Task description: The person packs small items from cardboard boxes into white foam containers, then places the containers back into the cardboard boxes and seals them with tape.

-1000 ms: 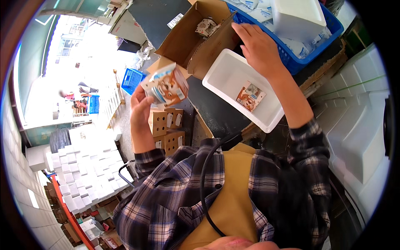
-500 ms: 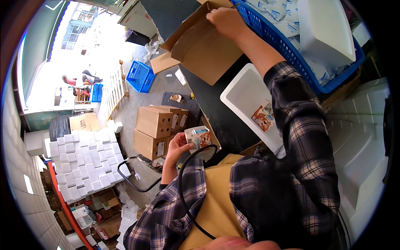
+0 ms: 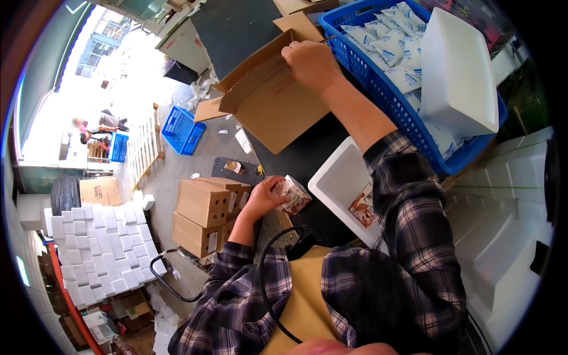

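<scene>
My left hand (image 3: 261,200) is closed around a small printed carton (image 3: 297,200), white with a brown animal picture, held over the dark table's near-left edge. My right hand (image 3: 312,64) pinches the upper edge of a brown cardboard box (image 3: 272,112) that stands with its flaps raised. Between my arms sits a white foam box (image 3: 338,173), and a similar printed item (image 3: 362,206) lies inside it. My right sleeve covers part of the foam box. What lies deeper in the cardboard box is hidden.
A blue crate (image 3: 408,135) of white packets, with a white foam box (image 3: 458,71) on top, stands at the right. Brown cartons (image 3: 201,204) are stacked left of the table. A black hose (image 3: 260,266) loops before me. White blocks (image 3: 103,248) and a pallet (image 3: 148,145) lie farther left.
My left hand has lifted and tilted the printed carton, bringing it over the table's edge. My right hand still grips the cardboard box's edge. The whole view has shifted slightly.
</scene>
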Available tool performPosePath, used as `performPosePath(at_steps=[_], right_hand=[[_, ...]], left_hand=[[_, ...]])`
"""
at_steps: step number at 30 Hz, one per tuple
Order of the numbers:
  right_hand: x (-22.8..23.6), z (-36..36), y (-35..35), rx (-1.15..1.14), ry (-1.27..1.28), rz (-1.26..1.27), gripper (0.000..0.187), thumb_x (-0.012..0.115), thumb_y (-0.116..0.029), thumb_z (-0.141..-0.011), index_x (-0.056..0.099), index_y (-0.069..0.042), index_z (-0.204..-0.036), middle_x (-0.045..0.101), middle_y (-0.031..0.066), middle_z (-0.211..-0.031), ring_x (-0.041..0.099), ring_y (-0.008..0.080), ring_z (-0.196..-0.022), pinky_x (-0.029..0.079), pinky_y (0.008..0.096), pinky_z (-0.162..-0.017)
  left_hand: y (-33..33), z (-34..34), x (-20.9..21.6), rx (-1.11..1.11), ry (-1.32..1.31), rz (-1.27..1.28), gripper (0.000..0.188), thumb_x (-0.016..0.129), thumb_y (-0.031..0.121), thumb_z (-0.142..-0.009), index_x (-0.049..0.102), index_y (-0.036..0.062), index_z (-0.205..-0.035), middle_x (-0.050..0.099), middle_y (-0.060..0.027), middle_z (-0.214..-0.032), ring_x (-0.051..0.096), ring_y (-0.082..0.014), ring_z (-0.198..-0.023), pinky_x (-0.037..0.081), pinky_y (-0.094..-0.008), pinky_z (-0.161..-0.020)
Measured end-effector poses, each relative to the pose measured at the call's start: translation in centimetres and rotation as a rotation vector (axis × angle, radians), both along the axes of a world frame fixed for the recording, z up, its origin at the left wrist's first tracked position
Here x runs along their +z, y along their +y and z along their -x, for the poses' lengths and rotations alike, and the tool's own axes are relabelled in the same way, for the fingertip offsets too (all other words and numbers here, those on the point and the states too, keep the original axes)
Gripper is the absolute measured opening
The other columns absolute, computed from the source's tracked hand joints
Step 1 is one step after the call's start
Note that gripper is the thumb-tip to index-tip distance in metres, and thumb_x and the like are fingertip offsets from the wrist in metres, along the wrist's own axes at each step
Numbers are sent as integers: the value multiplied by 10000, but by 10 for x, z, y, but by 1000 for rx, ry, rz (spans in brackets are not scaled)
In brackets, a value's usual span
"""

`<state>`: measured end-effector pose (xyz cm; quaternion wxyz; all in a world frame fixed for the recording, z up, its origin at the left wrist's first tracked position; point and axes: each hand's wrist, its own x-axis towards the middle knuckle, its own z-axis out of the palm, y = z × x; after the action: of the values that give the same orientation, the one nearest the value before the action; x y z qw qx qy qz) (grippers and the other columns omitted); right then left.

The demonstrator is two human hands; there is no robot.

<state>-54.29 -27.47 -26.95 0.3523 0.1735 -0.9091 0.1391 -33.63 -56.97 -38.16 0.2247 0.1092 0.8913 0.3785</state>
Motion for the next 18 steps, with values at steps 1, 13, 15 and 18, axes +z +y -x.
performPosePath(at_steps=[1, 13, 15, 18], right_hand=[[-4, -1, 1, 14, 65, 10, 92, 667, -37, -766, 678, -126, -789, 695, 55, -824, 720, 257, -812, 584, 371, -665], [-13, 22, -6, -32, 156, 201, 113, 717, -81, -737, 632, -119, -800, 655, 27, -817, 690, 238, -828, 562, 369, -683], [-15, 25, -21, 21, 157, 222, 111, 718, -94, -739, 625, -121, -795, 650, 23, -814, 688, 235, -835, 561, 371, -685], [-13, 24, -19, 31, 166, 224, 107, 713, -113, -744, 615, -122, -787, 647, 18, -816, 687, 232, -846, 561, 372, -686]], left_hand=[[3, 10, -1, -25, -14, 2, 600, 864, 234, -742, 655, 16, -1260, 686, -147, -1163, 680, -298, -1070, 524, -357, -952], [47, 33, 11, -291, 315, 236, 705, 862, 271, -710, 573, 49, -1313, 560, -163, -1313, 529, -405, -1241, 471, -483, -1043], [42, 37, 13, -297, 284, 159, 689, 845, 285, -792, 551, 28, -1359, 592, -171, -1304, 573, -370, -1236, 476, -449, -1058], [55, 83, 12, -107, 38, -299, 608, 752, 243, -934, 499, 13, -1437, 626, -165, -1299, 612, -288, -1237, 476, -400, -1065]])
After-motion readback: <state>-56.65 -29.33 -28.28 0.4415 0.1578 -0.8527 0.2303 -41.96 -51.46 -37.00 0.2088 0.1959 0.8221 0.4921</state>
